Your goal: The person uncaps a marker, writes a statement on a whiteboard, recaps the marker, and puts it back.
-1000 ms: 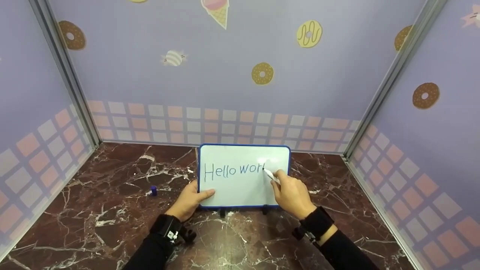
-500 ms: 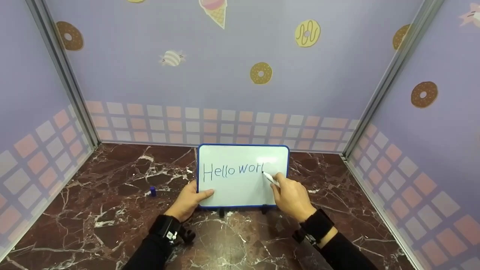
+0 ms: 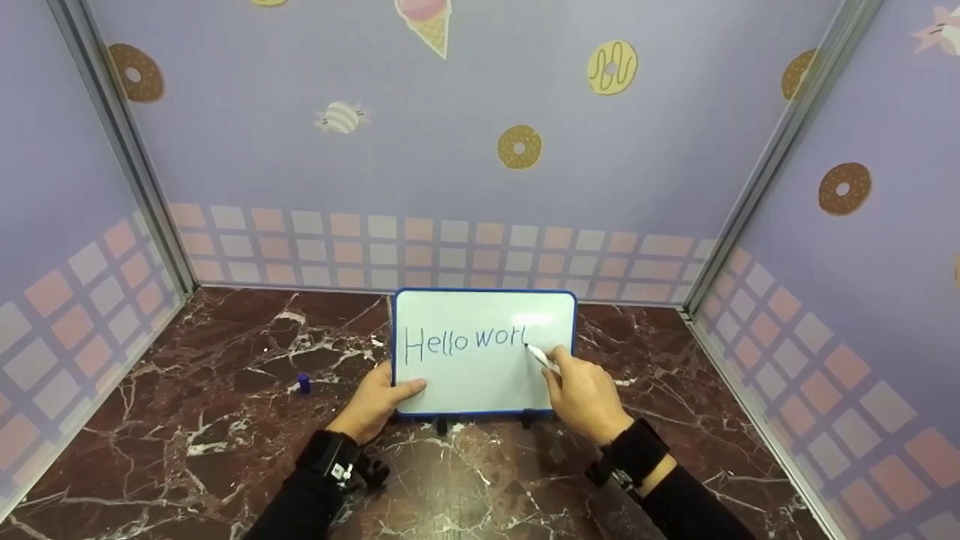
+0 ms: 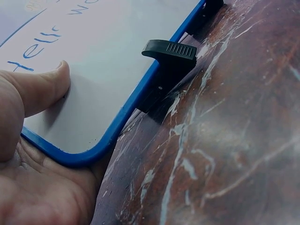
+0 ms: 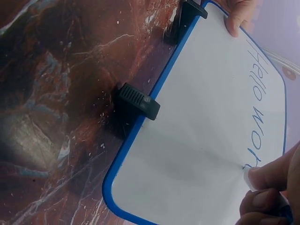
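Observation:
A small whiteboard [image 3: 465, 386] with a blue frame leans back on the table, with "Hello worl" handwritten in blue across it. My left hand [image 3: 379, 401] grips its lower left edge, thumb on the white face and palm behind, as the left wrist view shows. Between the thumb and fingers of my right hand [image 3: 589, 394] is a white marker [image 3: 541, 358], its dark tip at the foot of the last letter. In the right wrist view, the fingers [image 5: 269, 178] hide most of the marker.
Black clip-like stands [image 4: 171, 54] hold the board's bottom edge. A blue marker cap [image 3: 304, 383] stands on the dark marbled table [image 3: 225, 442], left of the board. Patterned lilac walls [image 3: 420, 180] close in the back and both sides.
The marker tip has moved slightly down, lengthening the stroke of the last letter, then stayed almost still over the latest half second. The left hand keeps its hold on the board.

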`<action>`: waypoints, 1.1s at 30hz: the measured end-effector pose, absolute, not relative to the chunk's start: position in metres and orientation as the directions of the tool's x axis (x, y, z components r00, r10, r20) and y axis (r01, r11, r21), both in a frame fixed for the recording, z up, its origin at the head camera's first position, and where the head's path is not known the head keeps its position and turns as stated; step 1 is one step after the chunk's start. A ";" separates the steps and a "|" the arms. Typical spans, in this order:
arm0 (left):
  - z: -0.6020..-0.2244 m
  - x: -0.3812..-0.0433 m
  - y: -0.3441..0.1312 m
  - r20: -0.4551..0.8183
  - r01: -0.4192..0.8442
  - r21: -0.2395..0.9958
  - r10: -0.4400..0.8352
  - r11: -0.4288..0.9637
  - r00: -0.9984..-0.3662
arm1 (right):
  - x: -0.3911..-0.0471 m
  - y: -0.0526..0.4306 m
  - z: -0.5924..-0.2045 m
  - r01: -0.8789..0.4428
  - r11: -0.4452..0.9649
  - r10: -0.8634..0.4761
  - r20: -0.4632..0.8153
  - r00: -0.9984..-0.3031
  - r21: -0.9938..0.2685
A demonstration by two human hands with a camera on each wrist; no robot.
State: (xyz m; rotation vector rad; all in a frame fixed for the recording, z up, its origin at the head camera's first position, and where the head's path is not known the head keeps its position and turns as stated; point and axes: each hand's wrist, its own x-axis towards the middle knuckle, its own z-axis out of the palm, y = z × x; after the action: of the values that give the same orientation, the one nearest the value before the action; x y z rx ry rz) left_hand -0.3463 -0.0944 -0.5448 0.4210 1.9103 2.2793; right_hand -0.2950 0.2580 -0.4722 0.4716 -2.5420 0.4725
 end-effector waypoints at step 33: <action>-0.544 -0.346 -0.095 0.114 0.059 0.979 0.288 -0.195 -0.951 | -0.306 0.271 -0.450 -0.387 0.890 -0.183 0.589 -0.787 -0.240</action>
State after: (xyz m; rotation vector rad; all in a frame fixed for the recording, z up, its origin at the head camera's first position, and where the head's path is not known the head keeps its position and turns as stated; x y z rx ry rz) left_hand -0.3462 -0.0948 -0.5441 0.4128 1.8896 2.2812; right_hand -0.3058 0.2712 -0.4504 0.4096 -2.4796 0.4729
